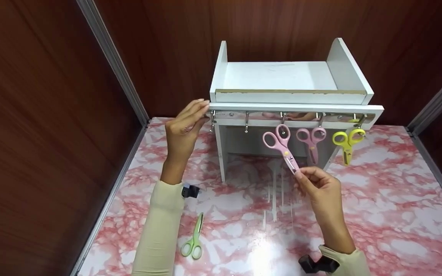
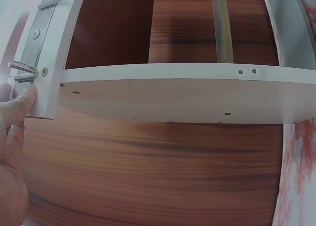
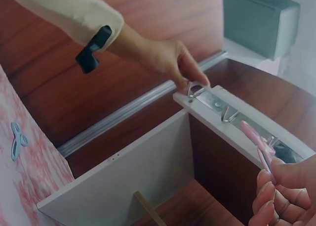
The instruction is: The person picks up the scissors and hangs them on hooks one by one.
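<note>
We find pink scissors (image 1: 285, 150) right of frame centre, blade end pinched by the right hand (image 1: 324, 191), handles near the hook rail (image 1: 267, 107). The left hand (image 1: 184, 128), well apart, grips the rail's left end. Mauve scissors (image 1: 312, 148) and yellow scissors (image 1: 345, 145) hang right; green scissors (image 1: 195, 240) lie lower left.

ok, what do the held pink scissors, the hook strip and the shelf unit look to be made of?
Held pink scissors: probably moulded plastic handles, smooth and evenly coloured.
Hook strip: polished metal, mirroring nearby colours; chromed or stainless, can't tell.
Shelf unit: likely wood-based board, smooth white; a ragged brown front edge suggests a coating over it, paint or laminate unclear.
</note>
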Motion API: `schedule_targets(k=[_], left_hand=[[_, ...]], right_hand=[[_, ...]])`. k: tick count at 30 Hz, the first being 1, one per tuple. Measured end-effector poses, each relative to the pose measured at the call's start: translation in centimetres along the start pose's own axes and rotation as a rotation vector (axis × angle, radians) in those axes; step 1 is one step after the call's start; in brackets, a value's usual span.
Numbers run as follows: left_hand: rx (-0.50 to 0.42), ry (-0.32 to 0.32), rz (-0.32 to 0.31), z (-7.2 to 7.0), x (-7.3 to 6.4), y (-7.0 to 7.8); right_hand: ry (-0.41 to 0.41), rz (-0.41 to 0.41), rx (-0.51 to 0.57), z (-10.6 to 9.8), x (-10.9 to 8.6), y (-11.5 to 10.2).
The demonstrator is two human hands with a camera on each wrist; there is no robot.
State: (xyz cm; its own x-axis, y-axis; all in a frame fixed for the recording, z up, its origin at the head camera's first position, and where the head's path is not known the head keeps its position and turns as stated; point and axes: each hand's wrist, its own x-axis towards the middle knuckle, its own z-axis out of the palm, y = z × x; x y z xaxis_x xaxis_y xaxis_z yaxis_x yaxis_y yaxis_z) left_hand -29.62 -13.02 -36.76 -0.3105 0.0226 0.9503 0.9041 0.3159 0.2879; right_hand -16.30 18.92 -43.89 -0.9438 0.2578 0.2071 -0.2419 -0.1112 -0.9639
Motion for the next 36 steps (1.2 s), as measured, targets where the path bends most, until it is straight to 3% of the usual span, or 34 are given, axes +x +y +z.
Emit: schedule_targets(k=[18, 36], left_hand=[[0.023, 0.003, -0.001, 0.0, -0.2, -0.1], [-0.011, -0.003, -0.018, 0.0, -0.1, 0.0]], right_hand=[[0.019, 0.029, -0.002, 0.1, 0.3, 1.3], [0.010, 0.042, -0.001, 0.3, 0.8, 2.6]])
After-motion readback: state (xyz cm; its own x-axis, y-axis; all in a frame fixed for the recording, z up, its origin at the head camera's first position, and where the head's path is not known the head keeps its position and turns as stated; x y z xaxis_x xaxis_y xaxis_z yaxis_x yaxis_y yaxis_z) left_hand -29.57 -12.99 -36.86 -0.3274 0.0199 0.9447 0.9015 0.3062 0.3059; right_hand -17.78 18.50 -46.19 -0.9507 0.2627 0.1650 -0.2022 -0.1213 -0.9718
